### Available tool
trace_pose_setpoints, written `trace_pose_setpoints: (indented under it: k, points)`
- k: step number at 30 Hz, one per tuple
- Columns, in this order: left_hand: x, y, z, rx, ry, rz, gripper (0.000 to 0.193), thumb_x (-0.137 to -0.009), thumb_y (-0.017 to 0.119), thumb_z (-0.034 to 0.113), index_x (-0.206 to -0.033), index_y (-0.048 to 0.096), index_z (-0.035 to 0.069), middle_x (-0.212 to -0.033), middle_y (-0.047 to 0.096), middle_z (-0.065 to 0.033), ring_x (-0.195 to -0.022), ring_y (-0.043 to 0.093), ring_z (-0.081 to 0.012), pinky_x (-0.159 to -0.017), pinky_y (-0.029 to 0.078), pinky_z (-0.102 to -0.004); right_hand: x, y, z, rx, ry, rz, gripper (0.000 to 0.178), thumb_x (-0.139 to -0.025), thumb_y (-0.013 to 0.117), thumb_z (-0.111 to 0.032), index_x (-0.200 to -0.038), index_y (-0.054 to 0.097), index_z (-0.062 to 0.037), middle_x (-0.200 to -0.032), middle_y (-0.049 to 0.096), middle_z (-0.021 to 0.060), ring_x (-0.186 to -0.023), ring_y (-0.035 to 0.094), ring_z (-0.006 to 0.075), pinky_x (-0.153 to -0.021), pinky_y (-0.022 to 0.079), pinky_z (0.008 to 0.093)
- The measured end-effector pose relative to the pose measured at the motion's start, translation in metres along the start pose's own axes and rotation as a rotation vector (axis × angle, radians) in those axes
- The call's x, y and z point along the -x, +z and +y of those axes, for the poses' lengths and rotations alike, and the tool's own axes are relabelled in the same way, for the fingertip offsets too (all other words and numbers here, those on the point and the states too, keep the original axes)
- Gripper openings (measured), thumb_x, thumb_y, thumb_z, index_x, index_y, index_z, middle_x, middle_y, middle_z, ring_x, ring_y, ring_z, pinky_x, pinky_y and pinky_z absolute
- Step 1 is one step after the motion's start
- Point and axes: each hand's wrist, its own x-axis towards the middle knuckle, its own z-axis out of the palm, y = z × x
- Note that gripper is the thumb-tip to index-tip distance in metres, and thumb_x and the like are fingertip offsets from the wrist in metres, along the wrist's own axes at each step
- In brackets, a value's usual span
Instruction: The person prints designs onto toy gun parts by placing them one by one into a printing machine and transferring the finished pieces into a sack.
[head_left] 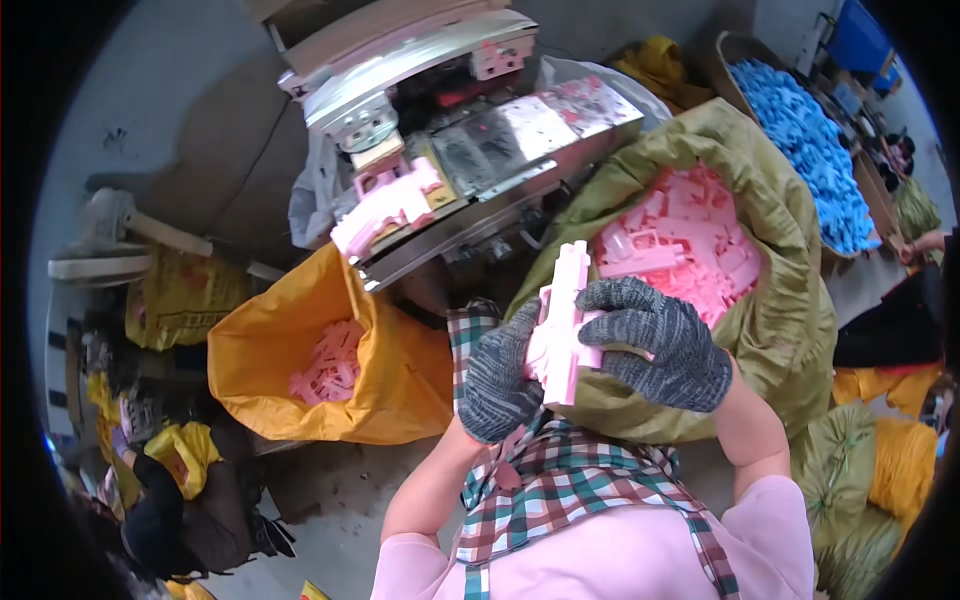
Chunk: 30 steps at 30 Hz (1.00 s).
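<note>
1. The right hand (pixel 665 345), in a grey knit glove, is curled closed over the upper side of a stack of pink plastic parts (pixel 562 325); its fingers wrap across the front face.
2. The left hand (pixel 497 378), gloved the same way, is closed around the stack's left edge and lower part, so both hands clamp the same bundle between them, held upright above a checked apron (pixel 570 480).
3. Judging by this, the step in hand looks like squaring up or gripping a batch of the moulded pieces just lifted from a sack. The next move would call for a firm two-handed hold so that the loose pieces do not slide apart as the bundle travels.
4. Just behind the hands, an olive-green sack (pixel 770 230) stands open, filled with more pink pieces.
5. To the left sits an open yellow sack (pixel 260 350) with a smaller heap of pink pieces at its bottom.
6. Ahead is a metal machine (pixel 500 140) with shiny plates; a few pink pieces (pixel 385 205) rest on its near edge.
7. Further right, a container of blue plastic pieces (pixel 810 140) shows.
8. At the lower left, another person's dark-sleeved arm (pixel 160 500) is near yellow bags on the floor.
</note>
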Motion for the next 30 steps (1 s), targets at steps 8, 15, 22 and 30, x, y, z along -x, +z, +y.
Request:
trace_pose_setpoints:
  k: [8, 15, 22, 30]
  points:
    - [-0.029, -0.042, -0.018, -0.734, 0.449, 0.389, 0.062, -0.059, 0.058, 0.010, -0.120, 0.052, 0.001, -0.097, 0.057, -0.0163, -0.090, 0.057, -0.0346, -0.078, 0.044, -0.0465, -0.022, 0.007, 0.012, 0.217, -0.132, 0.095, 0.029, -0.076, 0.066, -0.008, -0.103, 0.059, -0.0014, -0.109, 0.058, 0.0191, -0.096, 0.060, 0.0348, -0.080, 0.051, 0.0396]
    - [-0.080, -0.151, -0.046, -0.860, -0.002, 0.215, 0.071, -0.069, 0.074, 0.037, -0.124, 0.047, 0.002, -0.110, 0.057, -0.0187, -0.102, 0.053, -0.0346, -0.090, 0.039, -0.0430, -0.035, -0.010, 0.030, -0.102, 0.019, 0.267, 0.046, -0.069, 0.076, -0.011, -0.110, 0.058, -0.0037, -0.111, 0.059, 0.0153, -0.099, 0.061, 0.0282, -0.083, 0.050, 0.0349]
    - [-0.049, -0.141, -0.052, -1.165, 0.163, 0.340, 0.056, -0.074, 0.071, 0.024, -0.122, 0.050, 0.005, -0.103, 0.056, -0.0159, -0.097, 0.052, -0.0330, -0.084, 0.041, -0.0436, -0.074, 0.012, 0.039, -0.340, 0.056, 0.261, 0.043, -0.072, 0.073, 0.000, -0.113, 0.060, -0.0025, -0.115, 0.059, 0.0075, -0.104, 0.056, 0.0154, -0.089, 0.047, 0.0292]
    - [0.094, -0.190, -0.095, -1.111, -0.319, 0.559, 0.050, -0.078, 0.066, 0.017, -0.122, 0.049, 0.001, -0.100, 0.055, -0.0205, -0.088, 0.052, -0.0389, -0.078, 0.042, -0.0463, -0.189, 0.051, 0.059, -0.082, -0.140, 0.204, 0.036, -0.074, 0.069, -0.013, -0.107, 0.063, -0.0011, -0.107, 0.064, 0.0147, -0.101, 0.060, 0.0245, -0.091, 0.046, 0.0321]
